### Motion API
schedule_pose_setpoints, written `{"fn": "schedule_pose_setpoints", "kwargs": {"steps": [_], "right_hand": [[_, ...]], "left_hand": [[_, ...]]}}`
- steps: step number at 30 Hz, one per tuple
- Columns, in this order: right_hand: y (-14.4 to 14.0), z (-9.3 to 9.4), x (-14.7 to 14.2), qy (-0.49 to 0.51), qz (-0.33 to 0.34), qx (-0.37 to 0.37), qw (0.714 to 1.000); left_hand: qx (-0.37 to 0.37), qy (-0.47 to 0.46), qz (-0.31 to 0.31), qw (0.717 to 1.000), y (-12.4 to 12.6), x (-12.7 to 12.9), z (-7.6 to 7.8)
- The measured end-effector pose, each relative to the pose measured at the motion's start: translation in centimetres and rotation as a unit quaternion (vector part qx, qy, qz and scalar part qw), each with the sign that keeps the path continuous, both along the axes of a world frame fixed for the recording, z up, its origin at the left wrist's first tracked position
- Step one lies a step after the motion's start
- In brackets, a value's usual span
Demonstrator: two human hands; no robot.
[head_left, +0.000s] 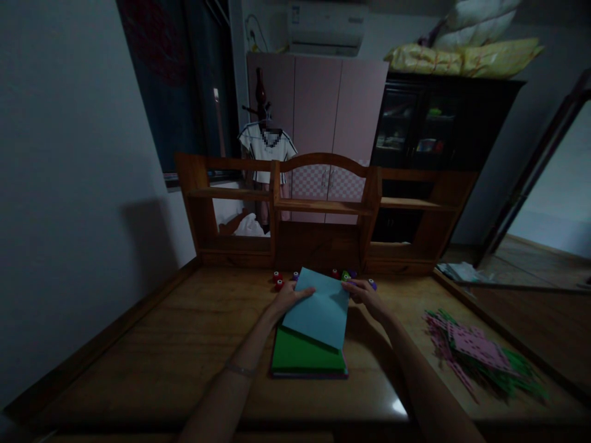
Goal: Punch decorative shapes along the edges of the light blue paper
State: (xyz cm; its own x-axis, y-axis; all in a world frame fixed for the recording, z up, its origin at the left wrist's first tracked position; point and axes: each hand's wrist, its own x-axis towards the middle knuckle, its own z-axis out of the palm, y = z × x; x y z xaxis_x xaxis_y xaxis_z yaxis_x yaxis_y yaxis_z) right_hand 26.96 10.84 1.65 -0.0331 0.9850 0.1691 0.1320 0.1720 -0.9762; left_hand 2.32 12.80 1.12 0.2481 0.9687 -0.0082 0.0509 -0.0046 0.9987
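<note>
Sat in a dim room, with a pink wardrobe (323, 117) at 12 o'clock and a dark cabinet (438, 123) at 1 o'clock. Stood across the back of the wooden worktop (161, 344): a wooden shelf unit (323, 209). Lay at 3 o'clock on the worktop: a messy heap of punched pink and green paper (480, 357), so some sheets looked done already. Rested in the middle: a stack of coloured paper (307, 357), green on top, so plenty looked left to do. Was lifted off that stack, tilted: one light blue sheet (321, 307). Held its top edge at both corners: left hand (289, 296) at 11 o'clock, right hand (364, 292) at 1 o'clock, each grip pinched shut on the paper. Waited just behind the hands: little round punches (277, 280), red, purple and green, none touched.
</note>
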Motion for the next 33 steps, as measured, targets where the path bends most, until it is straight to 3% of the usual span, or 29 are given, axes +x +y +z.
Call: {"fn": "schedule_pose_setpoints", "kwargs": {"steps": [7,13,18,21,26,33], "right_hand": [[0.2,-0.1,-0.1,0.016,0.085,-0.028,0.996],[1.5,-0.8,1.3,0.089,0.033,-0.010,0.995],[2.2,-0.9,2.6,0.256,-0.021,0.020,0.966],[2.3,-0.6,3.0,0.334,-0.010,0.023,0.942],[2.5,-0.6,3.3,0.375,0.006,0.008,0.927],[2.7,-1.0,3.4,0.401,0.023,-0.008,0.916]], "left_hand": [[0.012,0.021,-0.013,1.000,0.2,-0.3,0.0],[0.017,0.034,-0.005,0.999,0.0,-0.4,0.2],[0.012,0.022,0.000,1.000,0.2,-0.4,0.1],[0.011,0.010,-0.004,1.000,0.1,-0.4,0.3],[0.005,-0.008,0.004,1.000,0.0,-0.4,0.5],[0.004,-0.050,0.028,0.998,1.2,-0.5,-0.9]]}}
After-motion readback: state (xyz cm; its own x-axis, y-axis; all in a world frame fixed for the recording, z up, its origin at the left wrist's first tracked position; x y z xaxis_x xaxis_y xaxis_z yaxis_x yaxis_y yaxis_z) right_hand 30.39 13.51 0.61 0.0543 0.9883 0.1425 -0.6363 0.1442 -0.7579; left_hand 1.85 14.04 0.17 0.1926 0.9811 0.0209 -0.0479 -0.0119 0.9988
